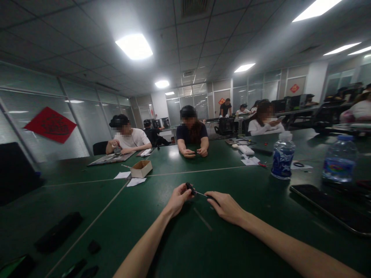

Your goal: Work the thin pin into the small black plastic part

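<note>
Left hand (177,201) pinches small black part (189,188) at its fingertips; right hand (228,206) holds thin-shafted tool (201,194), shaft pointing left toward the part. Part: probably light, stiff plastic, maybe slick; grip by the sides. Tool: likely rigid, take it by the handle. Handle mostly hidden under right hand; tip contact and part details unreadable.

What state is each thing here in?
Small black part: held in left hand
Slim tool with metal shaft: in right hand, pointing at part
Blue-patterned plastic bottle: upright, white-capped
Clear plastic bottle: upright, blue-capped
Black rectangular phone: flat, unlit
Tan rectangular box: open
White ceiling lights: lit
</note>
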`<state>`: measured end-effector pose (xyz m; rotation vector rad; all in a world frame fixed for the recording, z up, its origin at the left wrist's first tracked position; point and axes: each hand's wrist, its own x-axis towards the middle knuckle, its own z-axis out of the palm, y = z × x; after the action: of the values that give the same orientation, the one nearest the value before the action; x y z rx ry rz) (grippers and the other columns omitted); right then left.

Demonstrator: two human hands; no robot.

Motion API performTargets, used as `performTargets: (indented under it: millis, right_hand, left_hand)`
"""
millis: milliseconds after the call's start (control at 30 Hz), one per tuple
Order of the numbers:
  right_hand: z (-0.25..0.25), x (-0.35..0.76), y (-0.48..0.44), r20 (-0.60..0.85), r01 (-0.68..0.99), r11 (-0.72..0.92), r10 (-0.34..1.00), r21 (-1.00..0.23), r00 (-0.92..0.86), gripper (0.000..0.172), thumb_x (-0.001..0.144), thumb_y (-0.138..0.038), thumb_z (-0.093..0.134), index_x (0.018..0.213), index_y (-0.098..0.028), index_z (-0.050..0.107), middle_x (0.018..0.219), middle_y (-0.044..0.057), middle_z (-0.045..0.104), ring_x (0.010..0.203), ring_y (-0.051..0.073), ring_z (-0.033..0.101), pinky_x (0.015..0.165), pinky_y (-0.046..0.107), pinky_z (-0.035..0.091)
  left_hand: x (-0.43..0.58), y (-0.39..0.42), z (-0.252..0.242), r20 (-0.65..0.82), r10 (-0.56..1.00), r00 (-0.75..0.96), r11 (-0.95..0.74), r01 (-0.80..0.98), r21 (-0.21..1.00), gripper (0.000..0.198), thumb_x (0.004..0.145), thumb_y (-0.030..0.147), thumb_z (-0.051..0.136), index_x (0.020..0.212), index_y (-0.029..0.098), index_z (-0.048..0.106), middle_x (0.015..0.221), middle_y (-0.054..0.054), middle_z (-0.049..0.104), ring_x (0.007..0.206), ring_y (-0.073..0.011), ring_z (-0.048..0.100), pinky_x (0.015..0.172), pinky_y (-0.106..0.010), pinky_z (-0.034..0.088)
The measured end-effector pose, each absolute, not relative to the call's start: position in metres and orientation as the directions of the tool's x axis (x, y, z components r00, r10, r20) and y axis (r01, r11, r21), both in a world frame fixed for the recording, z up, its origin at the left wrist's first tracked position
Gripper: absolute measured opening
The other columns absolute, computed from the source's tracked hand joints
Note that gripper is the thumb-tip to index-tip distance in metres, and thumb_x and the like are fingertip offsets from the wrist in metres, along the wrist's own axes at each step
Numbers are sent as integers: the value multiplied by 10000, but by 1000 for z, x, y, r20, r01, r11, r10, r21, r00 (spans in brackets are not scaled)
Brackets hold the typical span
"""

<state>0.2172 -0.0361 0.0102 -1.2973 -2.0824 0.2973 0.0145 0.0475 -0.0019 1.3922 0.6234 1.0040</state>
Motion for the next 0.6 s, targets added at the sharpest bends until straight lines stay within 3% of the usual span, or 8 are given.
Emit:
performTargets:
  millis: [133,433,600]
  right_hand:
    - [8,219,-32,523,703,477,834,-527,-175,327,921,-295,353,1163,-153,523,1122,108,604,1006,210,575,889,348,452]
    - [8,217,-35,403,775,473,862,-419,-308,341,935,-343,327,1151,-194,544,1000,71,631,851,187,600,761,303,474]
    - [10,216,-36,391,776,482,860,-408,-329,334,930,-353,341,1119,-195,565,938,65,621,799,172,587,717,282,465]
  left_hand:
    - [17,41,4,169,804,570,-119,-124,985,287,700,299,697,900,105,627,870,-84,633,812,-171,581,746,-272,453]
    - [16,50,-5,113,905,410,28,-325,945,370,694,248,705,1031,138,599,888,-77,597,796,-163,575,682,-274,464]
    - [15,50,-5,117,912,392,24,-336,942,393,694,222,700,1071,158,607,964,-92,598,838,-169,575,703,-283,466]
